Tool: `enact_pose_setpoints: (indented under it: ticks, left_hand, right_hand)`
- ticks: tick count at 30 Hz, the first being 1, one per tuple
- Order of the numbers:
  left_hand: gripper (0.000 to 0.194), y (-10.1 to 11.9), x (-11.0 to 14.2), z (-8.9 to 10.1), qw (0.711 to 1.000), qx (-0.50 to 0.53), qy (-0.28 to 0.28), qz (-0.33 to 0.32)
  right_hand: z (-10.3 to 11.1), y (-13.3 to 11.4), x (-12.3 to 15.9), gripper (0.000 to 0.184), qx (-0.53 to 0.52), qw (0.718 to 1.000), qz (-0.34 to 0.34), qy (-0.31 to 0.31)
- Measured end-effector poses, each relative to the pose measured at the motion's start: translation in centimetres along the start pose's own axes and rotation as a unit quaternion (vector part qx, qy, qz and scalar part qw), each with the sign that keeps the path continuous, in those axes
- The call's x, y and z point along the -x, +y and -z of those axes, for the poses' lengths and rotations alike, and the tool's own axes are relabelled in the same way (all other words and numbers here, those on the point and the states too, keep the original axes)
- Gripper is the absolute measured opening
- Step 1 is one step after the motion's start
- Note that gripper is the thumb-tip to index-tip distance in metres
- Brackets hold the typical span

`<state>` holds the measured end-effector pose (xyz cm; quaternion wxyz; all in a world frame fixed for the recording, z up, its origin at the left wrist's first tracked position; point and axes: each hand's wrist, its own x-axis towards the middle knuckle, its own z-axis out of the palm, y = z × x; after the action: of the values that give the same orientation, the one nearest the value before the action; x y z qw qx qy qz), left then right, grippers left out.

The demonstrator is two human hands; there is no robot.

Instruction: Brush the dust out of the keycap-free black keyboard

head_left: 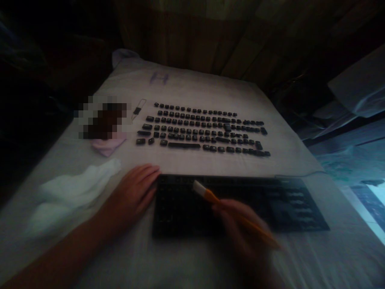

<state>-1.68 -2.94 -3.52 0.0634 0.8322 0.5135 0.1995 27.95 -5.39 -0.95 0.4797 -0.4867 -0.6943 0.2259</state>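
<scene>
A black keyboard base [186, 216] with its keycaps off lies flat in front of me. My right hand [243, 224] grips a paintbrush [211, 197] with an orange handle and pale bristles. The bristle end is over the upper left part of the base; whether it touches is too blurred to tell. At the base's left edge rests my left hand [136, 188], its fingers stretched out and nothing held in them. Beyond the base, loose black keycaps [184, 145] are laid out in rows like a keyboard's layout.
White crumpled cloth [78, 184] lies left of my left forearm. Behind it are a pink cloth [108, 146] and a pixelated patch. A small wire-looped tool [137, 110] sits left of the keycaps. A cable [309, 174] runs off the base's upper right. Pale fabric covers the table [210, 88].
</scene>
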Motion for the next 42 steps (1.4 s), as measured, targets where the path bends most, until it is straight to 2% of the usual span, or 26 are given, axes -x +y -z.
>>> enact_pose_setpoints:
  ticks: [6,10,11,15,22,26,32,36,42]
  left_hand:
    - [0.042,-0.2,0.0,0.0,1.0,0.007,0.007,0.011]
    - [0.04,-0.3,-0.1,0.1,1.0,0.006,0.009,0.002]
    - [0.039,-0.3,-0.1,0.2,1.0,0.004,0.01,0.0]
    - [0.038,-0.4,-0.2,0.1,1.0,0.001,0.011,-0.001]
    - [0.04,-0.3,-0.2,0.1,1.0,0.003,0.001,0.014]
    - [0.038,-0.4,-0.2,0.2,1.0,-0.002,0.001,0.002]
    - [0.038,-0.4,-0.1,0.3,1.0,-0.005,0.004,-0.002]
    - [0.038,-0.3,-0.2,0.3,1.0,-0.014,0.004,-0.01]
    - [0.038,-0.4,-0.2,0.2,1.0,-0.009,0.005,-0.008]
  right_hand:
    - [1.5,-0.1,-0.2,0.013,0.109,0.989,0.088,-0.039]
    - [1.3,-0.2,-0.5,0.013,0.123,0.985,0.116,-0.017]
    - [1.3,-0.4,-0.7,0.012,0.122,0.985,0.122,-0.029]
    - [1.2,-1.0,-1.2,0.011,0.096,0.986,0.127,-0.057]
    - [1.4,-1.4,-1.3,0.014,0.1,0.984,0.131,-0.074]
    - [1.1,-1.3,-1.4,0.013,0.084,0.986,0.121,-0.08]
    - [1.1,-1.4,-1.6,0.021,0.087,0.983,0.121,-0.106]
    - [1.2,-1.5,-1.7,0.022,0.089,0.982,0.132,-0.103]
    - [1.4,-1.5,-1.5,0.014,0.069,0.985,0.125,-0.098]
